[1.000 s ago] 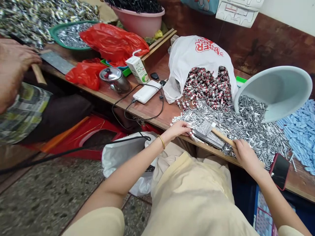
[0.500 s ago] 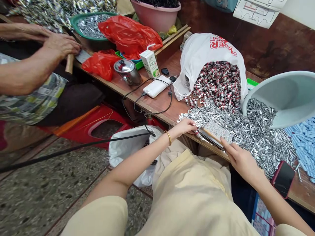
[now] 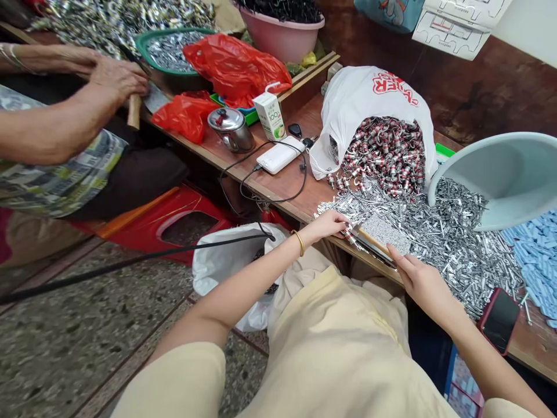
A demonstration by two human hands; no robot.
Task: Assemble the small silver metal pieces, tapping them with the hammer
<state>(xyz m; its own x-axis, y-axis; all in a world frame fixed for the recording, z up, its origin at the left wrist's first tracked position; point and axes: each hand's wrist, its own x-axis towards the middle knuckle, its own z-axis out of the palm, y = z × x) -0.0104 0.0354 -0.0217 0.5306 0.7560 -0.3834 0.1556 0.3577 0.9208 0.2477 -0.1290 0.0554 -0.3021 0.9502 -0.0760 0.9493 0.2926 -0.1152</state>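
At the front edge of the table my left hand (image 3: 329,224) pinches a small metal fitting with a red band (image 3: 349,235). It looks like the hooked ones in the bag. My right hand (image 3: 420,277) is closed round the end of a slim wooden-handled tool (image 3: 375,244), which looks like a small hammer. Its small metal end lies right beside the fitting; whether they touch I cannot tell. Under the tool is a dark, narrow block, partly hidden, with a grey speckled slab (image 3: 385,232) behind it. Loose metal pins and clips (image 3: 418,223) surround the slab.
Behind the pins lie a white bag (image 3: 348,93) of red-banded fittings and a tipped grey tub (image 3: 517,180). Blue pieces (image 3: 537,255) and a phone (image 3: 500,319) are at right. Leftward are a power bank (image 3: 281,155), metal cup (image 3: 231,129) and a co-worker's hands (image 3: 117,78).
The whole view has shifted slightly, with the table's far side lower in the picture. Both my hands keep nearly the same position and the same holds.
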